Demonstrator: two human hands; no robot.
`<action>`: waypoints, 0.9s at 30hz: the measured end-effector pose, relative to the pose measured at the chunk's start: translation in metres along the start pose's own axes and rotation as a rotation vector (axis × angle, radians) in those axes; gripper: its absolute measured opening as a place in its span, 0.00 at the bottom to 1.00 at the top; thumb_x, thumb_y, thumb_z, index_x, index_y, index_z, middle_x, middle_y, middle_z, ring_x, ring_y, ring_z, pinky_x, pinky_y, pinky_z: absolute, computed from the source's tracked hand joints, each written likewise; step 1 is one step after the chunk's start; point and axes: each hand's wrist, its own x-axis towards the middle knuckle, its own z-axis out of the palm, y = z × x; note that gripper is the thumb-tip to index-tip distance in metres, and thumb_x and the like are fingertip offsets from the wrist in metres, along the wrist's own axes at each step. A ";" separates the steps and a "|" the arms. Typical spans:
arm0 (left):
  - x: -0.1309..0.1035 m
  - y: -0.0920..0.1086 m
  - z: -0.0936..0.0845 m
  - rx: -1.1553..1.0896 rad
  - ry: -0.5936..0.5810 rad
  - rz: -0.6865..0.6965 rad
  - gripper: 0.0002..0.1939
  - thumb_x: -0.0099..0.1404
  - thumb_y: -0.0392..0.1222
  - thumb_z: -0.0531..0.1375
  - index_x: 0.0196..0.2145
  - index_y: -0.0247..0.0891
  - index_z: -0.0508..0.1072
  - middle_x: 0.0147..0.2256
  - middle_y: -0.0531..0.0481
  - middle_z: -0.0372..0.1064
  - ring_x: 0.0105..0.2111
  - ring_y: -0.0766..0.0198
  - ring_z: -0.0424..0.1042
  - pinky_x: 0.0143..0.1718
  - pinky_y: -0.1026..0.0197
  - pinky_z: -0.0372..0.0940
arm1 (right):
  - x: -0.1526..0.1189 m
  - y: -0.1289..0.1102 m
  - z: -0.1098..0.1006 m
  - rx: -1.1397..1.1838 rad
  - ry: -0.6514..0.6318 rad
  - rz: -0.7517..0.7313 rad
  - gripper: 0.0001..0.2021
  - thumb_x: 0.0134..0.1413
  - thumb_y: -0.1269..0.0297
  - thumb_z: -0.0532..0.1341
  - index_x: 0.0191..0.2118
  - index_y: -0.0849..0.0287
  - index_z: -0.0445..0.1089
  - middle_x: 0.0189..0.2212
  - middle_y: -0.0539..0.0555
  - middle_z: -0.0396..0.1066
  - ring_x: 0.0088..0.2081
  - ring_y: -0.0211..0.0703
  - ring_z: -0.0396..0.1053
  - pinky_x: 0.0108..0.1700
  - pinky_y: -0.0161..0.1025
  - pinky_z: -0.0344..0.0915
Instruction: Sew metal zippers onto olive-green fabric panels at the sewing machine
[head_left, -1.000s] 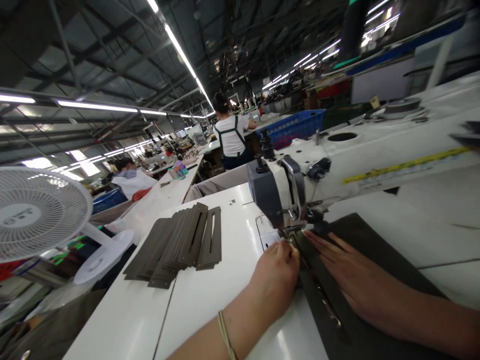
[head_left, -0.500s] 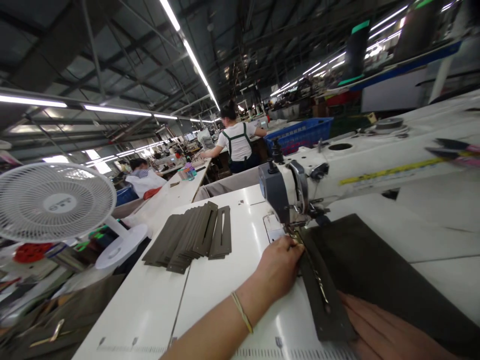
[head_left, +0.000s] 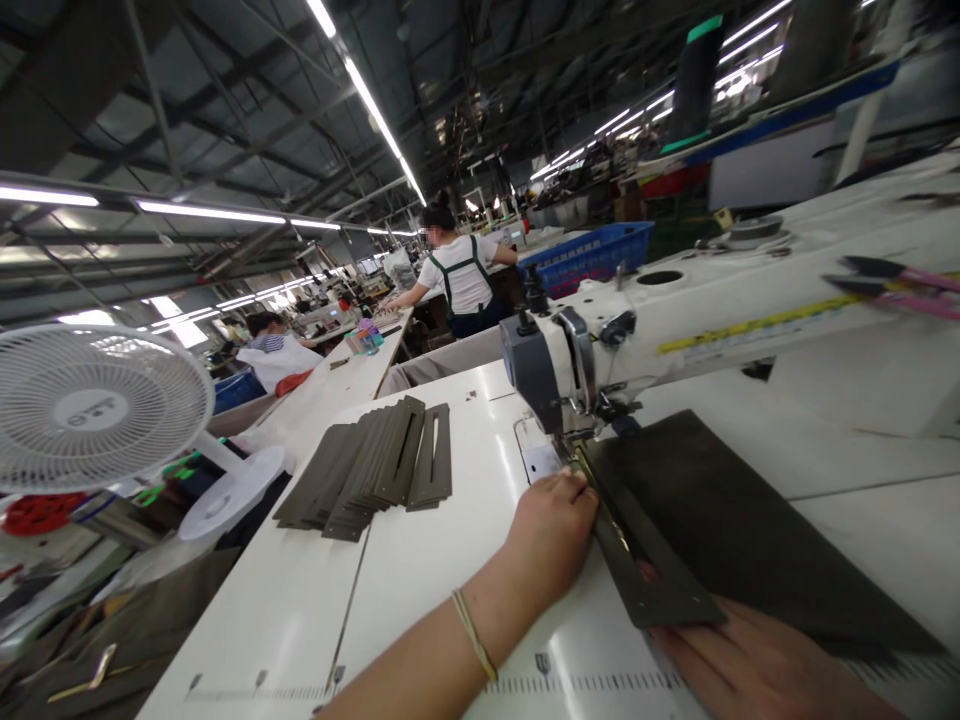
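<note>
A sewing machine head (head_left: pixel 559 360) stands over a dark olive slotted strip (head_left: pixel 667 590) with a gold-toned zipper (head_left: pixel 611 510) showing in its slot. My left hand (head_left: pixel 555 525) has its fingers bunched together on the strip's left edge, close in front of the needle area. What the fingertips grip is partly hidden. Beside the strip, on the right, lies a larger dark fabric panel (head_left: pixel 735 520). My right hand (head_left: pixel 750 660) lies flat with fingers stretched out at the strip's near end, touching its edge; some fingertips are hidden.
Slotted strips (head_left: pixel 360 465) lie fanned out on the white table (head_left: pixel 420 600) to the left. A white fan (head_left: pixel 97 410) stands at far left. Pink-handled scissors (head_left: pixel 892 280) and a yellow tape measure (head_left: pixel 757 322) lie on the machine arm. A co-worker (head_left: pixel 461 265) sits ahead by a blue crate (head_left: pixel 592 255).
The near end of the slotted strip has swung slightly right. My right hand has shifted to its near edge. My left hand stays by the needle, and the view has moved a little.
</note>
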 end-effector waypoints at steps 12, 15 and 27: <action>-0.002 -0.004 -0.002 -0.007 0.036 -0.015 0.11 0.66 0.32 0.58 0.46 0.33 0.74 0.49 0.40 0.74 0.45 0.55 0.76 0.48 0.52 0.74 | 0.009 0.008 0.014 -0.022 0.167 0.061 0.19 0.56 0.80 0.48 0.38 0.60 0.75 0.28 0.56 0.76 0.32 0.45 0.72 0.42 0.41 0.71; -0.014 0.007 -0.001 0.009 0.089 0.033 0.10 0.67 0.36 0.60 0.46 0.31 0.74 0.48 0.39 0.75 0.46 0.54 0.76 0.50 0.53 0.73 | 0.007 0.010 0.012 -0.067 0.127 -0.003 0.18 0.56 0.80 0.48 0.40 0.62 0.75 0.32 0.57 0.77 0.35 0.46 0.73 0.43 0.40 0.71; -0.012 0.011 -0.004 -0.004 0.081 0.008 0.06 0.65 0.35 0.62 0.41 0.32 0.75 0.45 0.41 0.76 0.42 0.54 0.77 0.47 0.54 0.74 | 0.018 0.017 0.005 -0.024 0.080 0.017 0.20 0.48 0.85 0.49 0.38 0.60 0.73 0.32 0.54 0.77 0.35 0.41 0.74 0.43 0.35 0.71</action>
